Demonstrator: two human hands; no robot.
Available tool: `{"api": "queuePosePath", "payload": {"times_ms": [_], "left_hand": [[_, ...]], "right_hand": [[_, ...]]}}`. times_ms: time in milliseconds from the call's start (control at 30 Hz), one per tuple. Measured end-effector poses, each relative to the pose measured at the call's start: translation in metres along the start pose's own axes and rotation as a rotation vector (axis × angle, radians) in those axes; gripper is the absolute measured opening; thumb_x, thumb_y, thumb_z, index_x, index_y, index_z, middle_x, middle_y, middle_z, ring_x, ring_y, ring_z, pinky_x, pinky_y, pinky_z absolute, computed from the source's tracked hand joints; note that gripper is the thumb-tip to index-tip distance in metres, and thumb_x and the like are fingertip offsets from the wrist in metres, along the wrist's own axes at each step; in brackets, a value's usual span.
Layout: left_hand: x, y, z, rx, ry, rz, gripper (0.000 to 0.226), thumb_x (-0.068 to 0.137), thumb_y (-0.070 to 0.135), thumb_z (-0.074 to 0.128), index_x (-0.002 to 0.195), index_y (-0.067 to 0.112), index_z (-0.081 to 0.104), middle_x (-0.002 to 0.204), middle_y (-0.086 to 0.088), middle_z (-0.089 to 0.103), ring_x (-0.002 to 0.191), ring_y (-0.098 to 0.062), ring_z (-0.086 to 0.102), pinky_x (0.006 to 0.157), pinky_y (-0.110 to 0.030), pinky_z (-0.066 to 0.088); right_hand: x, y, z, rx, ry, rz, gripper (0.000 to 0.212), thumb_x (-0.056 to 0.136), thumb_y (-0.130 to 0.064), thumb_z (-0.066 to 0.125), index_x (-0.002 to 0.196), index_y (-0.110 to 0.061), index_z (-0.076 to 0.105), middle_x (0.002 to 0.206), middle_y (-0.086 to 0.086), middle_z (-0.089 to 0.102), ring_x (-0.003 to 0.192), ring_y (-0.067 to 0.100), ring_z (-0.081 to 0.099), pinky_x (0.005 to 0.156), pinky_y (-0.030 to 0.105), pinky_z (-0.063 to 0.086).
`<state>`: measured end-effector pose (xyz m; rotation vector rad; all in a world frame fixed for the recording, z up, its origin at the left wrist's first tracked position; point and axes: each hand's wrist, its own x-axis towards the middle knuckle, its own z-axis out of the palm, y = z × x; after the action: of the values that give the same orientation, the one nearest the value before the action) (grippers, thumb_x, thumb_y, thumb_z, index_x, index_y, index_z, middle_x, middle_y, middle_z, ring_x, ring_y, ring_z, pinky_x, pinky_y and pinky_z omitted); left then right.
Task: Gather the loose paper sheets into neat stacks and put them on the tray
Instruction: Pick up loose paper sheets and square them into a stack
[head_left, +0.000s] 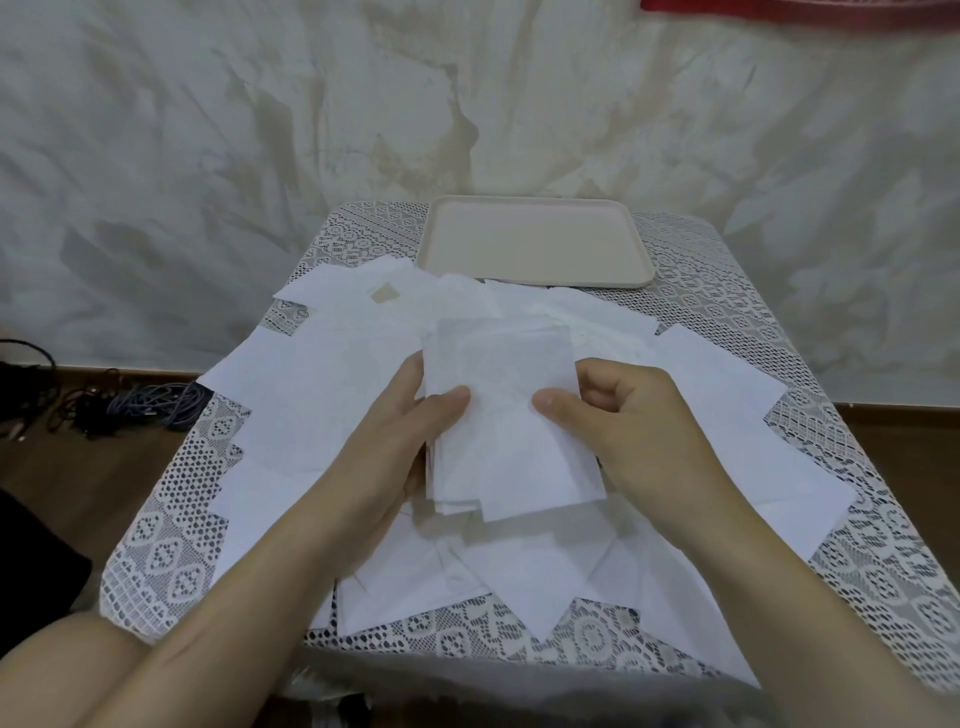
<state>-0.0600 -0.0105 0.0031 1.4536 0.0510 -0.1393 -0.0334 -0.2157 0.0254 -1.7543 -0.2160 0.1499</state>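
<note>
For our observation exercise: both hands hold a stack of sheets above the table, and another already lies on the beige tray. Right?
No: the head view shows the beige tray bare. The left hand and right hand hold a stack of sheets above the table.

The left hand (400, 441) and right hand (634, 415) are bare. The left forearm (249, 597) and right forearm (789, 582) are uncovered down to the lower edge. The right thumbnail (545, 401) is short and plain. A black cloth (36, 561) shows at lower left; I cannot tell whether it is clothing.
</note>
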Motion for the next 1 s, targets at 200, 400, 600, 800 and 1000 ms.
{"api": "queuePosePath", "payload": {"times_ms": [200, 400, 600, 800, 1000], "left_hand": [[0.001, 0.0, 0.001, -0.032, 0.019, -0.006, 0.032, 0.107, 0.021, 0.053, 0.135, 0.032, 0.062, 0.125, 0.003, 0.077, 0.118, -0.021, 0.073, 0.098, -0.046, 0.056], [0.0, -0.002, -0.001, -0.001, -0.017, 0.009, 0.043, 0.099, 0.03, 0.064, 0.141, 0.036, 0.057, 0.129, 0.002, 0.075, 0.121, -0.024, 0.071, 0.103, -0.053, 0.054], [0.001, -0.005, 0.001, 0.009, -0.034, 0.047, 0.047, 0.097, 0.037, 0.06, 0.144, 0.037, 0.054, 0.133, -0.001, 0.073, 0.123, -0.027, 0.07, 0.109, -0.066, 0.048], [0.002, -0.007, 0.0, -0.027, 0.027, 0.07, 0.048, 0.095, 0.031, 0.061, 0.142, 0.023, 0.058, 0.132, -0.004, 0.074, 0.124, -0.028, 0.07, 0.107, -0.054, 0.052], [0.0, -0.006, 0.0, -0.043, 0.094, 0.072, 0.044, 0.097, 0.035, 0.058, 0.137, 0.017, 0.065, 0.13, -0.008, 0.075, 0.122, -0.033, 0.07, 0.112, -0.064, 0.046]], "right_hand": [[0.004, 0.004, -0.004, -0.125, 0.065, -0.076, 0.012, 0.087, -0.036, 0.075, 0.077, -0.029, 0.072, 0.071, 0.0, 0.072, 0.07, 0.03, 0.068, 0.07, 0.046, 0.056], [0.003, 0.003, -0.012, -0.021, 0.102, -0.048, 0.02, 0.089, -0.024, 0.078, 0.082, -0.008, 0.068, 0.082, 0.025, 0.07, 0.065, 0.031, 0.063, 0.067, 0.042, 0.05], [0.004, 0.008, 0.011, -0.075, 0.126, -0.043, 0.034, 0.078, -0.044, 0.076, 0.074, -0.015, 0.059, 0.06, 0.004, 0.057, 0.059, 0.02, 0.052, 0.061, 0.046, 0.05], [0.005, 0.015, 0.015, -0.199, 0.202, -0.066, 0.029, 0.083, -0.045, 0.079, 0.082, -0.027, 0.056, 0.069, -0.01, 0.06, 0.057, 0.006, 0.051, 0.066, 0.035, 0.047], [0.001, 0.012, 0.014, -0.09, -0.022, 0.079, 0.023, 0.089, -0.046, 0.075, 0.1, -0.029, 0.064, 0.075, -0.004, 0.07, 0.06, 0.011, 0.064, 0.064, 0.038, 0.055]]}}
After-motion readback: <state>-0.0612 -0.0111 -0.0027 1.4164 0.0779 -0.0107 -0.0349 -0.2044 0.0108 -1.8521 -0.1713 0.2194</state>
